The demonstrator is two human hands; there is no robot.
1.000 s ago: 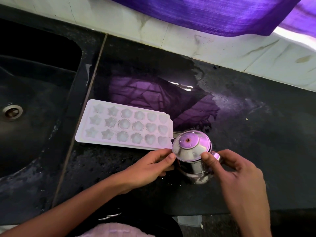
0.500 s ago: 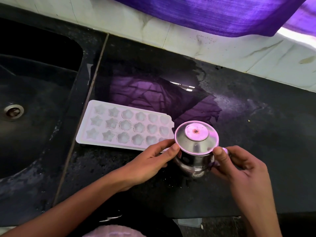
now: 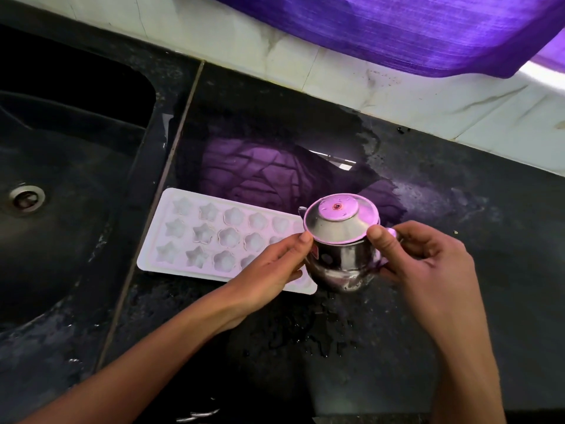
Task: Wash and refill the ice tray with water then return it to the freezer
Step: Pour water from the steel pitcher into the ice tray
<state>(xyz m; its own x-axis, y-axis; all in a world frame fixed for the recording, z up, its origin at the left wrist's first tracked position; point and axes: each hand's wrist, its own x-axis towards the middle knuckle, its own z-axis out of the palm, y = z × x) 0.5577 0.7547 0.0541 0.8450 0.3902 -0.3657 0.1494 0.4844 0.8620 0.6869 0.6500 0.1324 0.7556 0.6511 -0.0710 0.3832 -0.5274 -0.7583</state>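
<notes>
Refill step, judged from the layout: the water vessel is being readied for pouring. Nearest, the left hand [image 3: 269, 264] and right hand [image 3: 428, 264] flank a small steel jug [image 3: 342, 264] on the wet black counter [image 3: 458, 301]; each pinches the rim of its lid [image 3: 339, 218] with narrowly closed fingertips. The next move likely calls for lifting the lid clear. Beyond, the ice tray [image 3: 214, 237] lies flat beside the jug, near the sink [image 3: 61, 209].

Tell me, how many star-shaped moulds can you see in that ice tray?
6 show in the ice tray, all at its left end by the sink: two columns of three. Rounder flower and heart shapes follow rightward; the hands and steel jug hide the right end.
</notes>
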